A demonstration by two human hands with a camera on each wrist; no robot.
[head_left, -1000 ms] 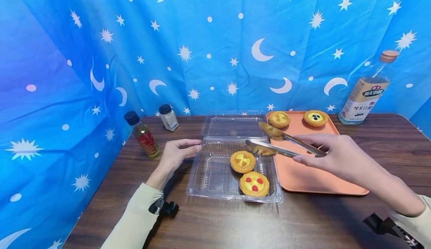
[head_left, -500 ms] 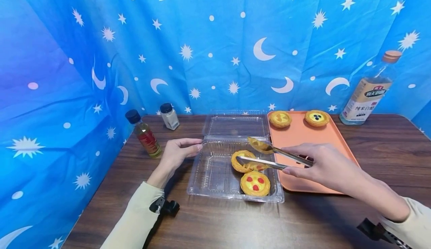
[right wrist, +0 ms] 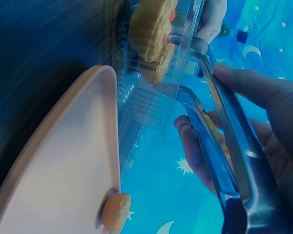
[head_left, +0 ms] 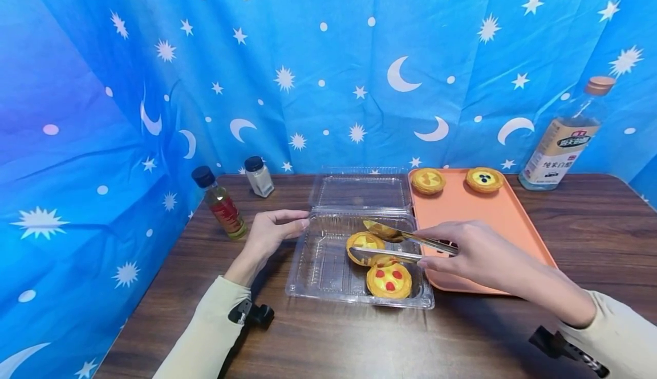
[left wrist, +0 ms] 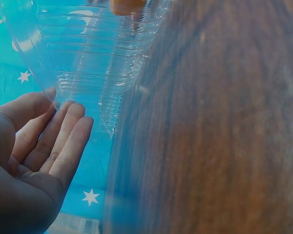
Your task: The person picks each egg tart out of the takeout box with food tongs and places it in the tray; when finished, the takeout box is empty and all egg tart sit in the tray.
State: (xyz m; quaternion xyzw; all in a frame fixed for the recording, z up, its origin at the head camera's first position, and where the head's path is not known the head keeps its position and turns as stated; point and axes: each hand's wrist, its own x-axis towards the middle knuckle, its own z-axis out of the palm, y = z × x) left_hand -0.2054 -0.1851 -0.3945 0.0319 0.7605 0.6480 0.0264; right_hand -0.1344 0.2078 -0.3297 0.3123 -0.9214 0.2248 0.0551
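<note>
My left hand [head_left: 269, 236] pinches the upper left edge of a clear plastic clamshell box [head_left: 320, 273] between thumb and index finger; in the left wrist view the other fingers of the left hand [left wrist: 44, 151] extend loosely. My right hand [head_left: 477, 253] grips metal food tongs [right wrist: 234, 126] with golden inner faces. Their spread tips reach into the box, one across an egg tart [head_left: 358, 240] with a pale pattern, the other at its upper right. Just below sits an egg tart with red dots [head_left: 389, 283], touching or nearly touching it.
The box's lid [head_left: 359, 192] lies folded back. An orange tray [head_left: 505, 219] at right bears a plain-patterned tart [head_left: 428, 181] and a blueberry-topped tart [head_left: 484, 180]. A large vinegar bottle [head_left: 559, 145], a red-labelled bottle [head_left: 224, 211] and a black-capped shaker [head_left: 259, 177] stand behind.
My right hand has moved left and down with the tongs, from over the tray's edge into the box. The patterned tart has shifted slightly left. My left hand stays at the box's edge.
</note>
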